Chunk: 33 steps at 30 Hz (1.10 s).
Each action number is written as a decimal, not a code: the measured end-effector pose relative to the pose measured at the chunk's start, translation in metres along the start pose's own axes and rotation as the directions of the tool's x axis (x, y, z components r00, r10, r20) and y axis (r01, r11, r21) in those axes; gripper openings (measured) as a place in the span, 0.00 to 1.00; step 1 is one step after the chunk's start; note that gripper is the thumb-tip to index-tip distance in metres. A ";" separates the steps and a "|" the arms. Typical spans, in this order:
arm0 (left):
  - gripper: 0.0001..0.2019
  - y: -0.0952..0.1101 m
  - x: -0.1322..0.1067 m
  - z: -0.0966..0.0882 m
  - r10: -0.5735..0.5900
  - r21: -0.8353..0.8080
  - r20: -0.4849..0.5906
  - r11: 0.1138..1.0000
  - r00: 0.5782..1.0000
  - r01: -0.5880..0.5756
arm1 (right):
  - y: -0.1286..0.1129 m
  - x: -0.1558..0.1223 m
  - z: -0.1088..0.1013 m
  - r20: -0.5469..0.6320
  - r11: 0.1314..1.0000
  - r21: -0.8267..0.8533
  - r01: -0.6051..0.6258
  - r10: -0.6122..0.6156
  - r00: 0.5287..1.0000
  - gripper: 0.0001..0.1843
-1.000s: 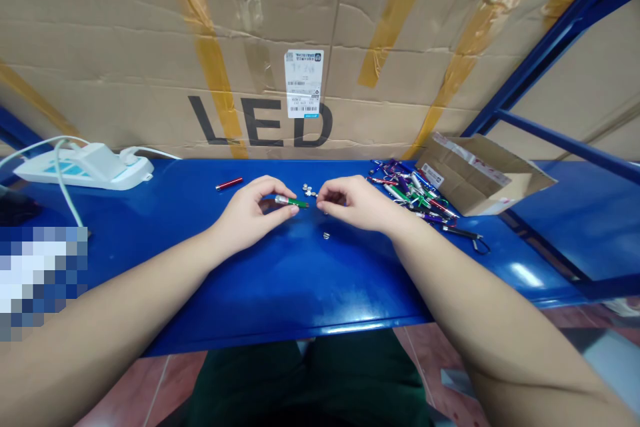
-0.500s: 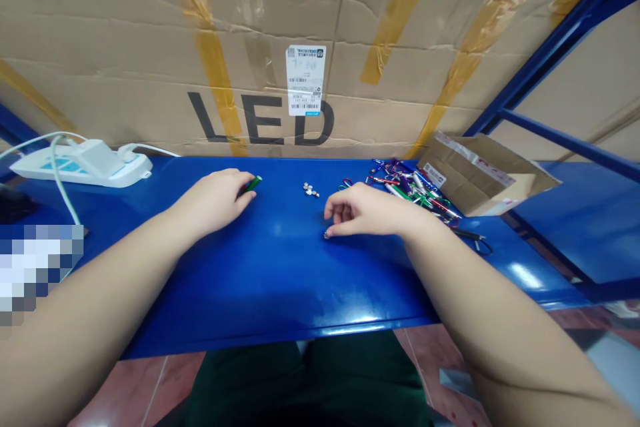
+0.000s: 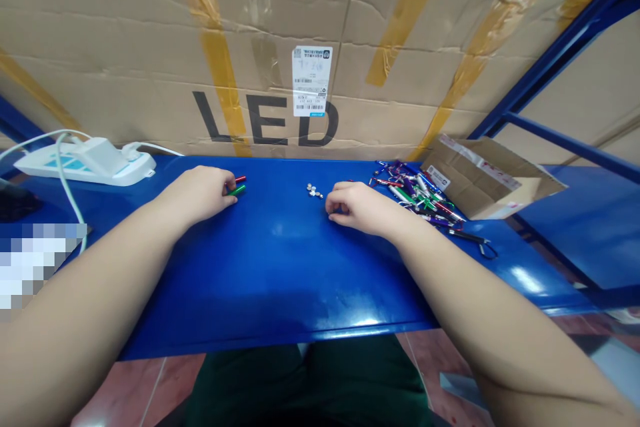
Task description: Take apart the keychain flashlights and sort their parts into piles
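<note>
Green penlight barrel (image 3: 236,191): beside a red penlight barrel (image 3: 241,179) on the blue worktop (image 3: 280,267); both at the left hand's fingertips.
Left hand (image 3: 195,195): curled over them; grip unclear.
Right hand (image 3: 363,207): curled, just beside small button cells (image 3: 314,191); cannot tell if holding anything.
Further right: heaped keychain penlights (image 3: 417,195).

Two hands (image 3: 197,195), two slim tubes (image 3: 236,190), one power strip (image 3: 133,170), one open carton (image 3: 480,183).

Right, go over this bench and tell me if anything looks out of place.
The small silver discs lie loose on the blue bench between the left hand and right hand. The carabiner keychain lights sit in a tangled heap against the open cardboard box, as if tipped out.
</note>
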<state>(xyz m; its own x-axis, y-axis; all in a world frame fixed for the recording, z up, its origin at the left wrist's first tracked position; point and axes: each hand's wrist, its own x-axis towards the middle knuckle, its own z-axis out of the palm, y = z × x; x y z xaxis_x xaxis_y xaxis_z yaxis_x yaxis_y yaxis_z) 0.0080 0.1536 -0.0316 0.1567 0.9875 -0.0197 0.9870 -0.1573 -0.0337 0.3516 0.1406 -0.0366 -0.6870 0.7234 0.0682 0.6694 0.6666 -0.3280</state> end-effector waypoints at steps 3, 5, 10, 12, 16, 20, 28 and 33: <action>0.12 -0.011 0.008 0.008 -0.023 -0.029 -0.057 0.999 0.998 0.021 | 0.008 0.000 0.002 -0.067 0.999 0.026 -0.025 0.026 0.997 0.10; 0.12 -0.017 0.012 0.012 -0.003 -0.023 -0.095 1.000 0.995 0.001 | 0.012 0.000 0.002 -0.076 0.997 0.066 -0.046 0.051 0.996 0.13; 0.24 -0.027 0.017 0.016 -0.001 -0.041 -0.175 0.999 0.985 -0.006 | 0.014 0.002 0.008 -0.031 0.988 0.149 -0.037 0.042 0.999 0.11; 0.26 -0.028 0.018 0.017 -0.036 -0.132 -0.130 0.991 0.991 0.019 | 0.013 0.001 0.005 -0.009 0.988 0.151 -0.030 0.031 0.999 0.10; 0.23 -0.025 0.018 0.015 -0.051 -0.225 -0.045 0.974 0.998 0.040 | 0.028 -0.010 -0.019 -0.069 0.996 0.073 -0.057 0.062 0.996 0.15; 0.22 -0.020 0.017 0.013 -0.018 -0.226 -0.049 0.974 0.999 0.007 | 0.068 -0.026 -0.044 -0.307 0.908 -0.057 -0.415 0.380 0.873 0.11; 0.26 -0.013 0.015 0.014 0.035 -0.291 -0.066 0.955 0.997 -0.053 | 0.114 -0.022 -0.026 -0.249 0.743 -0.326 -0.584 0.528 0.812 0.14; 0.32 -0.013 0.015 0.014 0.044 -0.224 -0.071 0.973 0.997 -0.059 | 0.114 -0.021 -0.022 -0.268 0.761 -0.334 -0.556 0.489 0.830 0.12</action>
<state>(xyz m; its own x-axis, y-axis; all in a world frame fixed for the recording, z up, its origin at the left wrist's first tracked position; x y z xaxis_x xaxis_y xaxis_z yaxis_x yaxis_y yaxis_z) -0.0026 0.1704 -0.0455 0.2018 0.9782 0.0498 0.9591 -0.2076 0.1924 0.4484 0.2054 -0.0544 -0.1678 0.9746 0.1485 0.9858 0.1655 0.0274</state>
